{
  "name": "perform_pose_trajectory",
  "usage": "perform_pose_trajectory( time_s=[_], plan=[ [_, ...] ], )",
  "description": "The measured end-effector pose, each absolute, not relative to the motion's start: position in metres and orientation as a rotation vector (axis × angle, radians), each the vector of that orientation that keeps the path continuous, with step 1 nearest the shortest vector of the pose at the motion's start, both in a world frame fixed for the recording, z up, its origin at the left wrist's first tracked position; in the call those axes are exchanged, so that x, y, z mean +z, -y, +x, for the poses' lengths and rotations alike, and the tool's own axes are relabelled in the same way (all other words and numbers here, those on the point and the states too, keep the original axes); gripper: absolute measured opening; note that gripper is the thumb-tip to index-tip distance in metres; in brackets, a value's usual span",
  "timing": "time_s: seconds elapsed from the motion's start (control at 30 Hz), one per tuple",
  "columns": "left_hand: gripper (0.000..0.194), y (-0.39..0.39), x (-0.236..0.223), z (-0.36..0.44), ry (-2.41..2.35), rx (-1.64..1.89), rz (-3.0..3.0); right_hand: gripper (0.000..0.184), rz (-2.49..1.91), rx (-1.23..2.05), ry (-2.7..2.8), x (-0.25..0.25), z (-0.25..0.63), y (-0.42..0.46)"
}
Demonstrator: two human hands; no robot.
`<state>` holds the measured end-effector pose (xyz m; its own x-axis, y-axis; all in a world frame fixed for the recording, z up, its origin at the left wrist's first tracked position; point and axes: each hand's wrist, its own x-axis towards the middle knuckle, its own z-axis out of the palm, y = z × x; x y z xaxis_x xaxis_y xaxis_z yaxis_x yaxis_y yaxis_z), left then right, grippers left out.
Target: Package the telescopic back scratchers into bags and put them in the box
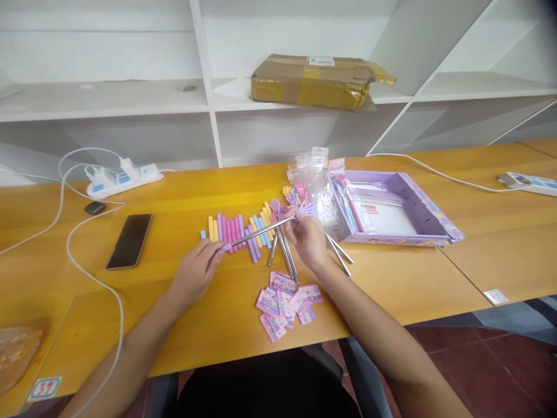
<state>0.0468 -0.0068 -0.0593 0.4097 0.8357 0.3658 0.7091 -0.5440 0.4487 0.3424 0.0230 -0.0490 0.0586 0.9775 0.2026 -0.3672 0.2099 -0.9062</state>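
A telescopic back scratcher (260,232) with a metal rod spans between my two hands. My left hand (198,268) is closed on its purple handle end, while my right hand (307,235) grips it near the purple claw head. Behind the rod lie rows of purple, pink, yellow and blue handle sleeves (237,229). Several metal rods (287,255) with coloured claw heads (290,194) lie under and around my right hand, partly hidden by it. Closer to the table's front edge is a loose pile of pink printed cards (282,305).
Clear plastic bags (319,186) lie against a purple box (435,235) holding bagged back scratchers (352,209). At left are a phone (129,241), a power strip (126,179) and white cables (119,302). A taped carton (311,81) sits on the shelf behind.
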Motion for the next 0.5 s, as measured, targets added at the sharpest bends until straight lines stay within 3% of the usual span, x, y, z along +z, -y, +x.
perform_pose_trajectory(
  time_s=[0.5],
  plan=[
    [0.031, 0.0114, -0.0615, 0.0498, -1.326, 0.946, 2.533, 0.037, -0.813, 1.169, 1.0, -0.0546, 0.3364, -0.0206]
  ],
)
